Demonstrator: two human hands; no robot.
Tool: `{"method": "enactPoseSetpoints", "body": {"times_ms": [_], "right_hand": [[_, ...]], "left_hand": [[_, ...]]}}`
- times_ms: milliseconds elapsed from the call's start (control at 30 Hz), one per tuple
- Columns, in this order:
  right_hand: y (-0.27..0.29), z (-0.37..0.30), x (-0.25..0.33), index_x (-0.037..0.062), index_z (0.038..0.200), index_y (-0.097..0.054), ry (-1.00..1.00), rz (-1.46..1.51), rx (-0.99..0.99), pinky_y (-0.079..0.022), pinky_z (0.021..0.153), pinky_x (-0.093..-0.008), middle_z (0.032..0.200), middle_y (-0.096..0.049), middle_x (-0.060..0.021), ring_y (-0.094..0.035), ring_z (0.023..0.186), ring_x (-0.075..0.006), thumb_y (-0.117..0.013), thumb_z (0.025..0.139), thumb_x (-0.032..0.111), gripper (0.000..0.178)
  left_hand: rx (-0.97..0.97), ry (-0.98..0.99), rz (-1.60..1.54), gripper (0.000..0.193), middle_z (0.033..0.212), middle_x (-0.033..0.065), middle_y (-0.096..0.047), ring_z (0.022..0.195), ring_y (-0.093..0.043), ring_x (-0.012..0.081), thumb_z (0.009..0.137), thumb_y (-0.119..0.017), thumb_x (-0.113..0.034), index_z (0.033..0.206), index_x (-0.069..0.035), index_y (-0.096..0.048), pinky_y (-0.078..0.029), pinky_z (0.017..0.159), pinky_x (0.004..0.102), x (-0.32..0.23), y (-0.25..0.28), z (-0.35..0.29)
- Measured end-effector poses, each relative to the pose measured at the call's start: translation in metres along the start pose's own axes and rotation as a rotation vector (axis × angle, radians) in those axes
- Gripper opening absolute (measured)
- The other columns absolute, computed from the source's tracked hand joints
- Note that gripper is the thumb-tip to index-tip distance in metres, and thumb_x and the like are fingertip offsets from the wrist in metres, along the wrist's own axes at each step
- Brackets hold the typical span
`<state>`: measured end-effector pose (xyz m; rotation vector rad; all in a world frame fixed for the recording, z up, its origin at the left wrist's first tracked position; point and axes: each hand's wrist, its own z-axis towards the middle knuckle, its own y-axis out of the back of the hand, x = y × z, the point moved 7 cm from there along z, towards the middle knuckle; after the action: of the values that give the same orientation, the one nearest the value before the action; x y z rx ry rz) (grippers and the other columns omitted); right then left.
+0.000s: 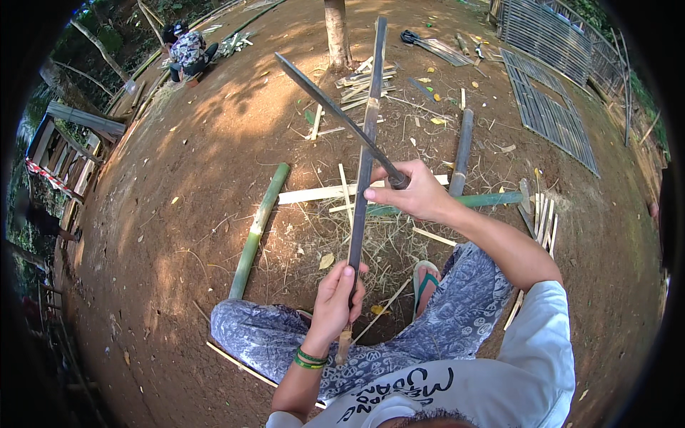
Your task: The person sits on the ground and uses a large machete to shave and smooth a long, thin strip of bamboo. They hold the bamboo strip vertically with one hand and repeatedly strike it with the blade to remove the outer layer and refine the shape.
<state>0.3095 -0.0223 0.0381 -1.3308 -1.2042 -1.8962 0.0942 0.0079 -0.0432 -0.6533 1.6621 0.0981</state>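
My left hand [334, 301] is closed around the lower part of a long, dark bamboo strip [372, 107]. The strip points away from me, tilted slightly right, and its near end lies over my lap. In my right hand [422, 191] is the dark handle of a machete [321, 98]. Its blade runs up and to the left, crossing the strip in the picture; whether the edge touches it I cannot tell. My right thumb reaches against the strip just below that crossing.
Green bamboo poles [261, 225] lie at left and right, with shavings [321, 235] between. Ahead are split strips [365, 89] by a tree trunk [337, 36]. A slatted bamboo panel [553, 107] is at right. Another person [190, 53] crouches far left.
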Motion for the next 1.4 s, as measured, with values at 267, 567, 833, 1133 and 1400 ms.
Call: {"method": "enactPoseSetpoints", "body": {"times_ms": [267,567,833,1133,1400], "right_hand": [[-0.008,0.001,-0.008,0.003,0.083,-0.069,0.01,-0.011,0.027,-0.031,0.05,-0.0238,0.064,-0.054,0.0085,-0.043,0.059,-0.0004,-0.075,0.091,0.021,0.02],[0.035,0.01,-0.019,0.0026,0.084,-0.07,-0.09,0.019,-0.252,-0.029,0.046,-0.0268,0.056,-0.05,0.0074,-0.039,0.05,-0.0022,-0.074,0.091,0.028,0.027],[0.019,0.008,-0.01,0.0031,0.086,-0.07,-0.056,0.011,-0.183,-0.025,0.045,-0.0257,0.056,-0.052,0.0072,-0.04,0.048,-0.0016,-0.073,0.091,0.026,0.023],[0.05,0.021,-0.029,0.0052,0.086,-0.065,0.059,0.117,-0.348,-0.038,0.044,-0.024,0.058,-0.053,0.0037,-0.049,0.049,-0.0031,-0.067,0.091,0.018,0.014],[0.114,0.015,-0.031,0.0025,0.098,-0.072,0.116,0.107,-0.61,-0.037,0.045,-0.0222,0.058,-0.051,0.0044,-0.046,0.05,-0.0035,-0.073,0.091,0.036,0.034]], "left_hand": [[-0.061,-0.003,0.054,0.03,0.063,-0.0028,-0.043,0.043,-0.037,0.0037,0.111,-0.035,-0.027,0.116,-0.005,-0.054,-0.032,0.039,0.02,0.004,-0.001,0.008],[0.02,0.033,-0.199,0.034,0.062,-0.0008,-0.042,0.041,-0.037,0.007,0.111,-0.032,-0.034,0.117,-0.006,-0.051,-0.035,0.037,0.0217,0.009,0.005,0.016],[0.11,0.056,-0.169,0.035,0.063,-0.0006,-0.042,0.041,-0.037,0.0066,0.111,-0.03,-0.032,0.118,-0.004,-0.051,-0.034,0.037,0.0218,0.01,-0.007,0.02],[0.151,0.107,-0.341,0.041,0.07,0.0013,-0.046,0.043,-0.038,0.0053,0.111,-0.028,-0.032,0.122,0.0,-0.052,-0.035,0.037,0.0199,0.013,-0.008,0.022],[0.106,0.129,-0.43,0.042,0.085,0.0013,-0.048,0.048,-0.039,0.0043,0.111,-0.028,-0.037,0.131,-0.006,-0.049,-0.033,0.038,0.0187,0.011,-0.005,0.024]]}}
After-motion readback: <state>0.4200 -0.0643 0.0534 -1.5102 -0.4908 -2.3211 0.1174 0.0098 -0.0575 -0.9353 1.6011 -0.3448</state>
